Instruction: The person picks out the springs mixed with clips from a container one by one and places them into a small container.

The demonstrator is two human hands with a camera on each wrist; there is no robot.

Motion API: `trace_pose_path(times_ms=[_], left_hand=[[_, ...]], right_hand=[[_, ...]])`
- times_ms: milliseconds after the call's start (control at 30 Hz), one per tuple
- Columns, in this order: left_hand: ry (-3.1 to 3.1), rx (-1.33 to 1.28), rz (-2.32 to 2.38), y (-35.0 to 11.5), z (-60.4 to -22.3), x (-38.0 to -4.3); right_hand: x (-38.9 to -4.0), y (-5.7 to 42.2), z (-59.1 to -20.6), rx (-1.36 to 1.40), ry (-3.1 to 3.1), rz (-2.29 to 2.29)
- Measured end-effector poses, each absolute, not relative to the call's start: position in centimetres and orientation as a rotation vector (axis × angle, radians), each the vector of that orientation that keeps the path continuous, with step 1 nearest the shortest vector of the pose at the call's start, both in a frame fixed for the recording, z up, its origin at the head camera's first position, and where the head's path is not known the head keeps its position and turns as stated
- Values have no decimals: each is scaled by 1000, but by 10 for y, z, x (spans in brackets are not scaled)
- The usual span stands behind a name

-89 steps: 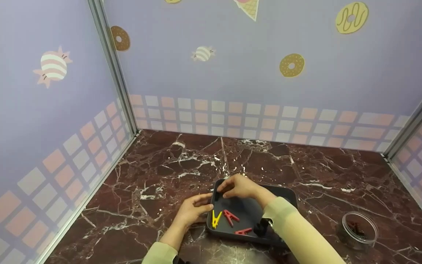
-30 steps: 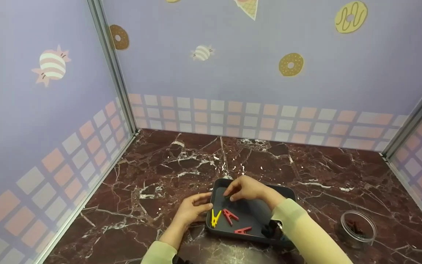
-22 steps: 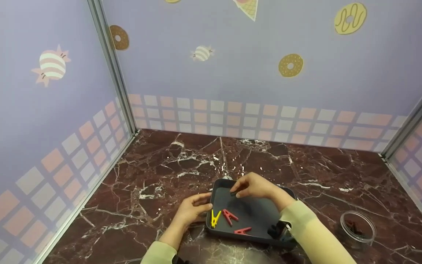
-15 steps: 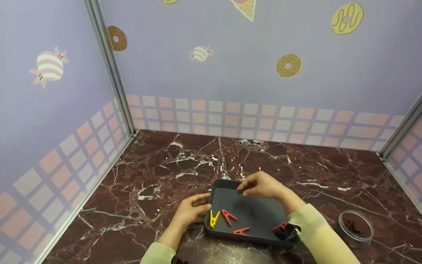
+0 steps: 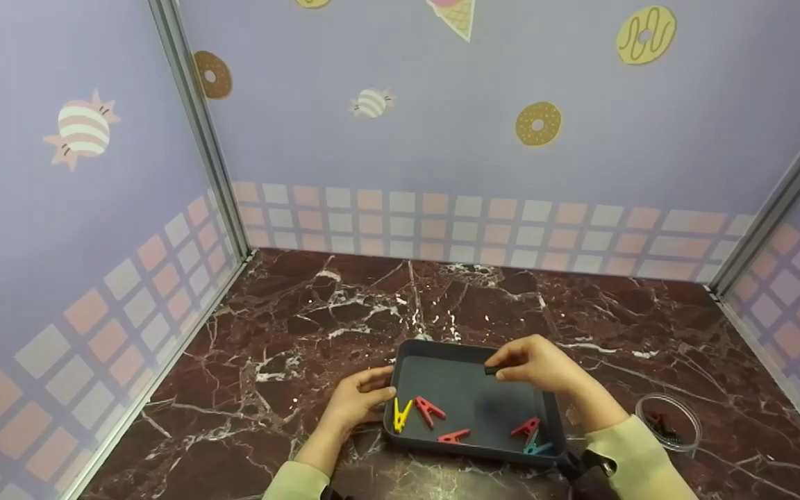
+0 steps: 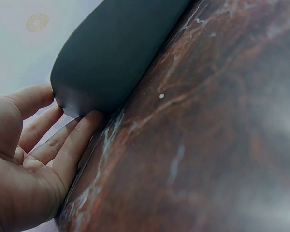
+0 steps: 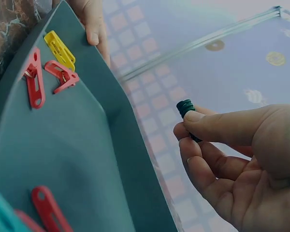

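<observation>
In the head view my right hand (image 5: 542,364) is over the far right part of a dark grey tray (image 5: 469,351). Between thumb and fingers it pinches a small dark screw (image 7: 185,107), whose ribbed end sticks out in the right wrist view. Fingertips of my left hand (image 5: 355,403) touch the tray's left outer wall, fingers fairly straight. Inside the tray lie a yellow clothespin (image 5: 401,415), a red clothespin (image 5: 430,411) beside it, another red clothespin (image 5: 454,437) at the near wall, and a red clothespin (image 5: 526,426) against a teal clothespin (image 5: 536,446) at the near right corner.
A clear round tub (image 5: 697,423) holding dark pieces stands right of the tray. The dark red marble tabletop (image 5: 317,326) runs back to patterned panels (image 5: 400,160) that enclose it at the back and both sides.
My right hand has moved right across the tray from its far left corner, and the dark screw now shows in it. The clothespins at the near right came into sight. My left hand stays put.
</observation>
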State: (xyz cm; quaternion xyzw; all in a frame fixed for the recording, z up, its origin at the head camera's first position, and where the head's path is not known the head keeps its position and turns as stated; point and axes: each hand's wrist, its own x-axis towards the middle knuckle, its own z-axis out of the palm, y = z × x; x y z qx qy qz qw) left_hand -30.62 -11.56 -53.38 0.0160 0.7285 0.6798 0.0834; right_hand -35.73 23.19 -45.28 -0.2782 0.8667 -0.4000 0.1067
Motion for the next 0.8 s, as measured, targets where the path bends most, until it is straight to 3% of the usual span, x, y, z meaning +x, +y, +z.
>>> trace_pose_path(times_ms=[400,800], left_hand=[[2154,33,2043,-115,-537,-308],[2153,37,2035,-116,-535,-307]], right_hand=[[-320,279,-438,-771,2552,-1312],[-286,342,-433,-534,2682,-1415]])
